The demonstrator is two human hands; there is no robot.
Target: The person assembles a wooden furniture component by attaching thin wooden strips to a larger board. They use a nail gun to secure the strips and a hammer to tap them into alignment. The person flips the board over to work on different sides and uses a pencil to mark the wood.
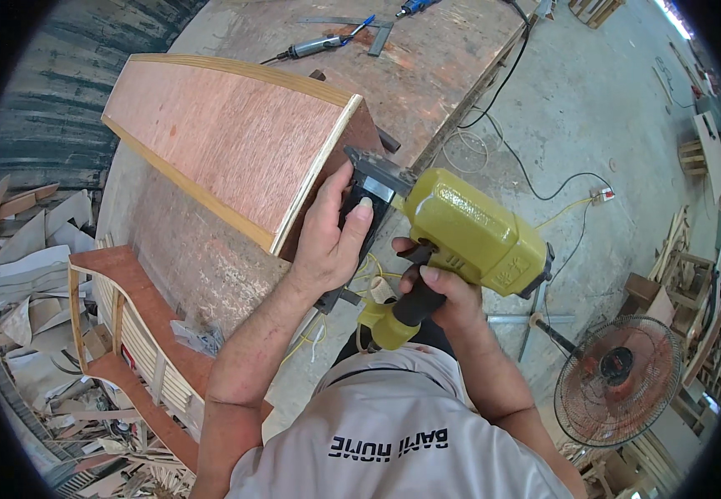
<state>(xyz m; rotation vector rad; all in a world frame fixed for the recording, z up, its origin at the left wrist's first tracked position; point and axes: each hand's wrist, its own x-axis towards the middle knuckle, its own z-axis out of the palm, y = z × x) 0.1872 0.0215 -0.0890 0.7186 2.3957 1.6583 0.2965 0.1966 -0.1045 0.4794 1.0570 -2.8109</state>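
A yellow-green pneumatic nail gun (478, 234) with a black nose and magazine lies across both hands in front of me. My right hand (453, 301) is wrapped round its black handle, with fingers by the trigger. My left hand (332, 237) holds the black magazine near the nose, thumb on top. The nose tip is close to the end panel of a long wooden box (219, 145); I cannot tell whether it touches. The box has a reddish plywood face with lighter edge strips and rests on the workbench (235, 287).
A metal square (381, 39) and a grey-and-blue air tool (314, 46) lie at the bench's far side. A curved slatted wooden piece (140, 333) stands at left beside scrap piles (40, 274). Cords (527, 166) cross the floor at right, near a fan (618, 370).
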